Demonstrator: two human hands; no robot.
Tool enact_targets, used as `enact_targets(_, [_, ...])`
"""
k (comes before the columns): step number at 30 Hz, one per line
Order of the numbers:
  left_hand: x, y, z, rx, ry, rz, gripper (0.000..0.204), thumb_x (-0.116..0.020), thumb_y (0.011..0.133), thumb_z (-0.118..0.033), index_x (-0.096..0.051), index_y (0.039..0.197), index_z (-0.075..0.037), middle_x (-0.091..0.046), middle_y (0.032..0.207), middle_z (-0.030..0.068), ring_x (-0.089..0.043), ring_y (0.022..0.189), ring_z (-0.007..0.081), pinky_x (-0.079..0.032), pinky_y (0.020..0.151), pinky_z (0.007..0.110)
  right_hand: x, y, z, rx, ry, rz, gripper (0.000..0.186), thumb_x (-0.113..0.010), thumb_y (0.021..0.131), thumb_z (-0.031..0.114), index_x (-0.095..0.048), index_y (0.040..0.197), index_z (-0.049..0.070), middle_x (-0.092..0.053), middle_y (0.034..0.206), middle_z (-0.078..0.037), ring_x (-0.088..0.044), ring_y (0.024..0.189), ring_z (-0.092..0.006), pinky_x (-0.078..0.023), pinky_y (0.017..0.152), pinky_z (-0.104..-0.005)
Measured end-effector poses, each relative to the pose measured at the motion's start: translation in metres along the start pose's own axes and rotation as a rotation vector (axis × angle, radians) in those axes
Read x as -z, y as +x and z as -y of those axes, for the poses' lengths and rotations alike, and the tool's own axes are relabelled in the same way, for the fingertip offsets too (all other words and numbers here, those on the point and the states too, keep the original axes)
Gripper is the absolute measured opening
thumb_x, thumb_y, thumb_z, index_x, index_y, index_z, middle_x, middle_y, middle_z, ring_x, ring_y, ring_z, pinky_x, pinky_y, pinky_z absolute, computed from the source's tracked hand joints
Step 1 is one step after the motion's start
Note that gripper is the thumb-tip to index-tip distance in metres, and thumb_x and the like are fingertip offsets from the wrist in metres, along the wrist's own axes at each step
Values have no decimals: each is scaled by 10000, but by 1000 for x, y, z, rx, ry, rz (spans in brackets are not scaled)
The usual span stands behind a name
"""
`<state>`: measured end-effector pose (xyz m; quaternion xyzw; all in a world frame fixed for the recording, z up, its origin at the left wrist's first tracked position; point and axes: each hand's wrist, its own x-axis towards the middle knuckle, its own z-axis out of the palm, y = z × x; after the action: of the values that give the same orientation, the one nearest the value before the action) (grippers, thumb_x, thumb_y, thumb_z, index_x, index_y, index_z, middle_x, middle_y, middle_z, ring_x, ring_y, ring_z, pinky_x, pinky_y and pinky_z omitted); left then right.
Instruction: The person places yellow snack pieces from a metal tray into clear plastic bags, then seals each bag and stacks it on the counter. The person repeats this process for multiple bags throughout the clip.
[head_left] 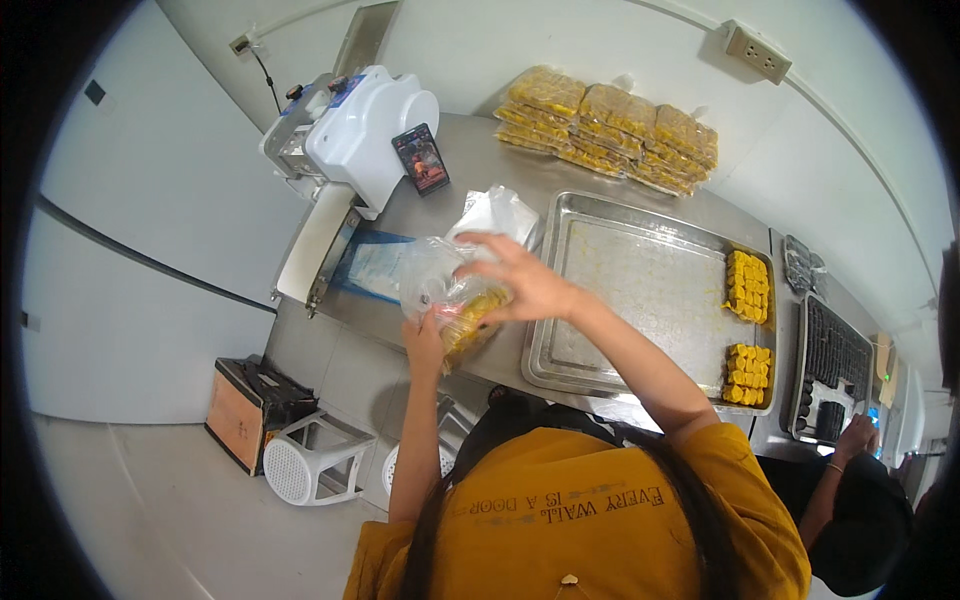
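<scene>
A clear plastic bag (425, 268) with yellow dumpling-like pieces (468, 328) in its lower part is held over the near edge of the steel table. My left hand (424, 338) grips the bag's near left side, its fingers closed on the film. From the right, my right hand (525, 283) reaches over the bag with its fingers spread and curved; whether a fingertip touches the film is hard to tell. Beneath and behind the bag lie a blue-edged flat packet (368, 262) and a pile of white plastic bags (497, 212).
Right of the bag lies a large metal tray (630, 275) with yellow dumplings (748, 287) along its right side. Filled bags (610, 125) are stacked by the wall. A white machine (360, 135) and a phone (421, 158) stand at left. Another person's hand (857, 437) is far right.
</scene>
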<state>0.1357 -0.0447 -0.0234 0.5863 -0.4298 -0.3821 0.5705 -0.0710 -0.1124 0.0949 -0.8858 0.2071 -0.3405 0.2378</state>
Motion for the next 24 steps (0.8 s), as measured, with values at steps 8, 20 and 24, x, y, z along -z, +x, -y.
enact_targets(8, [5,-25,-2,432,-337,176,350,-505,881,-182,-486,1170,14,-574,1055,119,-574,926,204,-471,797,311,-55,25,-19,-106,64,198,95,-592,748,57,-527,809,24,-585,777,-157,-589,767,-315,-454,672,-385])
enact_targets(20, [-1,9,72,24,240,544,351,-496,890,-169,-487,1203,-9,-554,1113,191,-503,1071,286,-389,875,350,-113,49,-24,-188,310,138,111,-581,813,136,-519,823,45,-575,779,-120,-588,775,-285,-458,622,-375])
enact_targets(24, [-1,15,78,-127,448,685,375,-507,888,-180,-477,1209,11,-536,1141,149,-485,1087,248,-381,899,343,-92,44,-27,105,-244,527,244,-551,848,288,-590,791,54,-597,762,-118,-610,756,-296,-479,631,-391])
